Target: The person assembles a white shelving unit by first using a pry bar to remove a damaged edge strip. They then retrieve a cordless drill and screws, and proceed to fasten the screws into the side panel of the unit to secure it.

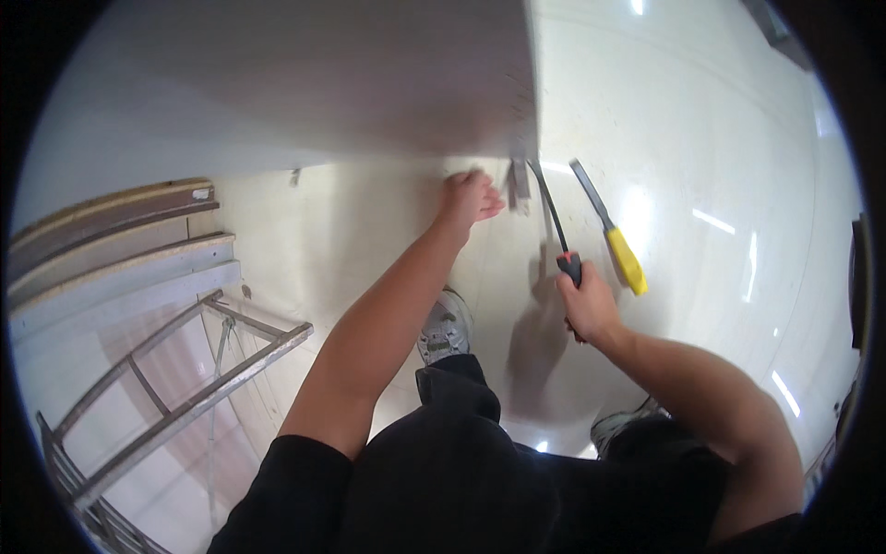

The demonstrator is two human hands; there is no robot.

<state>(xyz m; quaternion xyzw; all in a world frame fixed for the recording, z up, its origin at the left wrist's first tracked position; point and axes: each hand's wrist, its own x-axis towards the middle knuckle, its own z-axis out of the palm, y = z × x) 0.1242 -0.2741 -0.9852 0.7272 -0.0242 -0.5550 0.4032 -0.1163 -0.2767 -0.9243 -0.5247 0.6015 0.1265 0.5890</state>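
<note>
My right hand [591,300] is wrapped round the black and red handle of a pry bar [551,208]. Its long dark shaft runs up to the lower corner of a big grey-white panel [369,83], where the bent tip meets the edge. My left hand [469,198] is a little blurred, with fingers apart and nothing visible in it, close to the panel's bottom edge. Between the hands, small strips [520,180] that look like wood lie at that corner. A chisel [611,226] with a yellow handle rests on the floor to the right of the pry bar.
A metal stepladder [185,397] stands at the left, below several stacked boards [120,231]. My shoes [447,325] are on the glossy pale floor [729,305]. Dark objects [858,277] line the far right rim.
</note>
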